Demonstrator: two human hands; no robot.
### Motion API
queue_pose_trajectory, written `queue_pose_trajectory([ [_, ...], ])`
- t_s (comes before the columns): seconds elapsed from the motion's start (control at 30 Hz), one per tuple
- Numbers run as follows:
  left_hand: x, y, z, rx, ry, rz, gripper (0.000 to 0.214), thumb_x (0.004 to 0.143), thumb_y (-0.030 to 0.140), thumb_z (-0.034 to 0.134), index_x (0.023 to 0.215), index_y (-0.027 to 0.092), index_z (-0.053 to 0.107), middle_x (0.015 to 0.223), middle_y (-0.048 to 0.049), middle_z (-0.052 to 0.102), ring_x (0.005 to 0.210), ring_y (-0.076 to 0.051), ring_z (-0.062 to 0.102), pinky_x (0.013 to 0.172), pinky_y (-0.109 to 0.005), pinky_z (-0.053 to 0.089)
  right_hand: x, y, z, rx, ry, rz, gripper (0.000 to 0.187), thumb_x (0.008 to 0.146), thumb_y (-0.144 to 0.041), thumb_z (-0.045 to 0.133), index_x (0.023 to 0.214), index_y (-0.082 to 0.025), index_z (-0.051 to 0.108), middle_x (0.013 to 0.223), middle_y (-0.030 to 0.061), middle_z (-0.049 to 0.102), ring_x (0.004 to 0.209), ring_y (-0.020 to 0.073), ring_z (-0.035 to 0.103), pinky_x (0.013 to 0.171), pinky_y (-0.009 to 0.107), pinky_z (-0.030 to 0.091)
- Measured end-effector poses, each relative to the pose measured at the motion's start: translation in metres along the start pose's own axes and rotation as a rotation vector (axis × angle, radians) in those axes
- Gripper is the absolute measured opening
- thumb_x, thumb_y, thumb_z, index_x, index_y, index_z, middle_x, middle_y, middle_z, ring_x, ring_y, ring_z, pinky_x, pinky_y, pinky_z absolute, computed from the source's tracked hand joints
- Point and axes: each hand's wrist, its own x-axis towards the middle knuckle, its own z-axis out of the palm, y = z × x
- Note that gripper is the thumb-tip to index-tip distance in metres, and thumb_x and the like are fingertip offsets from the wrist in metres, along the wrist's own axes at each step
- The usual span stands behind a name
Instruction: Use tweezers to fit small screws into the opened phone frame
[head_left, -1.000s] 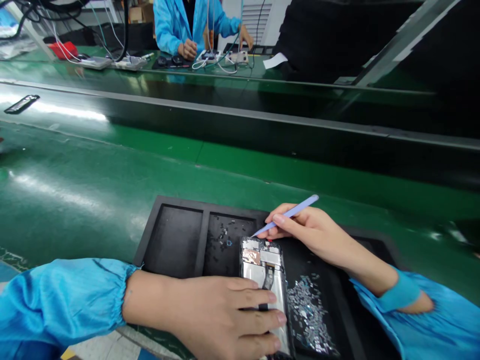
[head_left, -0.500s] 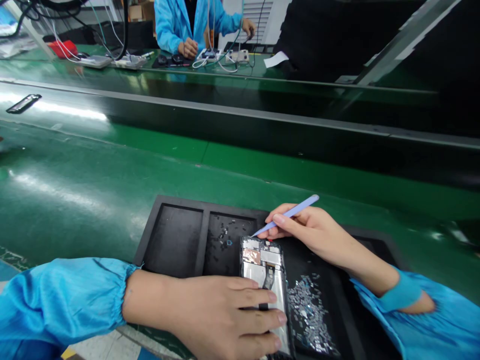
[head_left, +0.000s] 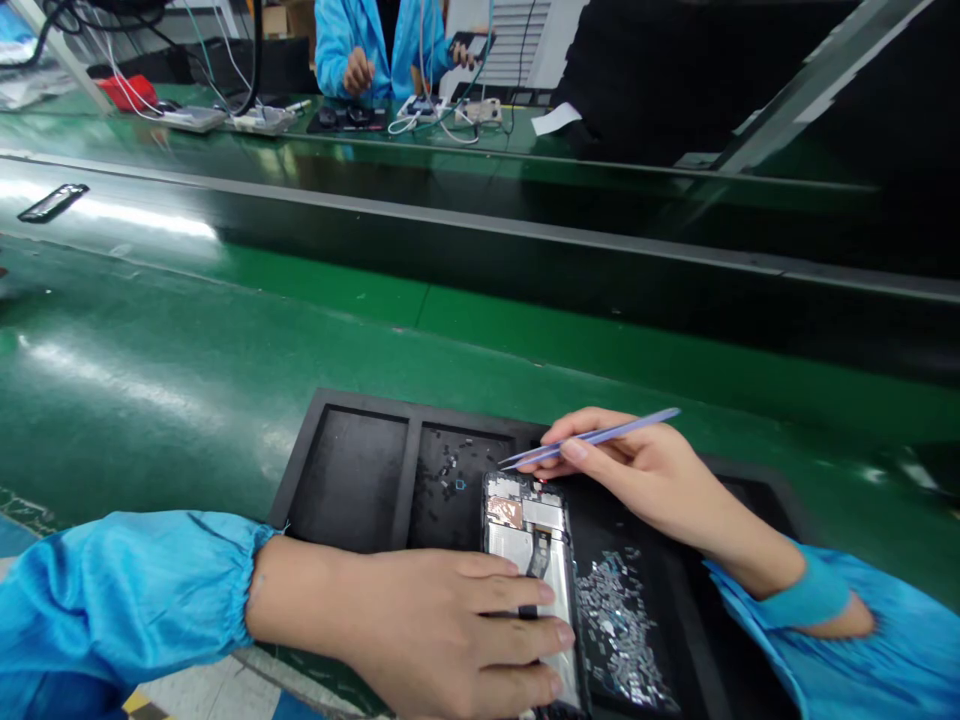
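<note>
An opened phone (head_left: 529,545) with its back off lies in a black compartment tray (head_left: 300,470) at the near edge of the green bench. My left hand (head_left: 442,630) lies flat on the phone's lower half, fingers pressing it down. My right hand (head_left: 645,470) pinches pale blue tweezers (head_left: 592,438), held nearly level, their tips just above the phone's top edge. Small dark parts (head_left: 450,465) sit in the compartment left of the phone. A pile of shiny small parts (head_left: 619,625) lies in the compartment to its right.
A dark conveyor belt (head_left: 480,250) runs across beyond the bench, with a phone (head_left: 52,202) lying on it at far left. Across it a person in a blue coat (head_left: 360,40) works among cables and devices. A black mass (head_left: 675,70) fills the upper right.
My right hand has lifted the tweezers' tips off the phone's top edge and levelled them out. The person opposite has raised both hands. My left hand stays put.
</note>
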Motion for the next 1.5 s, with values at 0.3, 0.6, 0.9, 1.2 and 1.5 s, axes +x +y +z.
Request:
queue_pose_trajectory([
  [0.3, 0.000, -0.001, 0.002, -0.006, 0.007, 0.007, 0.050, 0.098, 0.049, 0.049, 0.123, 0.010, 0.070, 0.136, -0.0141, 0.057, 0.126, -0.031, 0.053, 0.109, -0.041, 0.046, -0.003, -0.002, 0.001, -0.109, 0.008, -0.041, 0.036, 0.094, -0.054, 0.067, 0.090, -0.018, 0.072, 0.085, 0.0097, 0.077, 0.077, 0.0229, 0.076, 0.069, 0.029, 0.065],
  [0.6, -0.001, -0.001, 0.001, -0.022, -0.013, 0.013, 0.050, 0.098, 0.046, 0.048, 0.124, 0.010, 0.068, 0.137, -0.0142, 0.056, 0.128, -0.032, 0.051, 0.110, -0.041, 0.045, -0.004, -0.001, 0.002, -0.112, 0.031, -0.033, 0.035, 0.095, -0.053, 0.067, 0.089, -0.019, 0.073, 0.084, 0.0085, 0.076, 0.076, 0.0193, 0.075, 0.070, 0.022, 0.063],
  [0.9, 0.000, -0.001, 0.000, -0.008, 0.018, 0.004, 0.046, 0.097, 0.044, 0.050, 0.122, 0.011, 0.070, 0.133, -0.0130, 0.059, 0.125, -0.030, 0.054, 0.109, -0.040, 0.047, -0.006, 0.001, 0.005, -0.210, 0.068, -0.152, 0.027, 0.098, -0.044, 0.066, 0.088, -0.020, 0.073, 0.082, 0.0057, 0.075, 0.070, 0.0167, 0.074, 0.061, 0.018, 0.060],
  [1.2, -0.002, 0.001, 0.005, -0.015, 0.015, -0.009, 0.047, 0.099, 0.041, 0.044, 0.125, 0.012, 0.069, 0.137, -0.0124, 0.057, 0.128, -0.031, 0.052, 0.110, -0.039, 0.046, -0.018, -0.002, 0.008, -0.496, 0.033, -0.494, 0.013, 0.101, -0.016, 0.060, 0.105, -0.026, 0.067, 0.097, 0.0008, 0.074, 0.087, 0.0156, 0.072, 0.073, 0.023, 0.058],
  [1.5, -0.002, 0.000, 0.002, -0.005, 0.026, -0.004, 0.047, 0.098, 0.043, 0.046, 0.124, 0.012, 0.070, 0.137, -0.0130, 0.057, 0.128, -0.031, 0.052, 0.110, -0.039, 0.046, -0.017, -0.001, 0.010, -0.531, 0.086, -0.489, 0.011, 0.101, -0.017, 0.060, 0.100, -0.025, 0.067, 0.092, -0.0015, 0.074, 0.080, 0.0132, 0.072, 0.069, 0.021, 0.057],
])
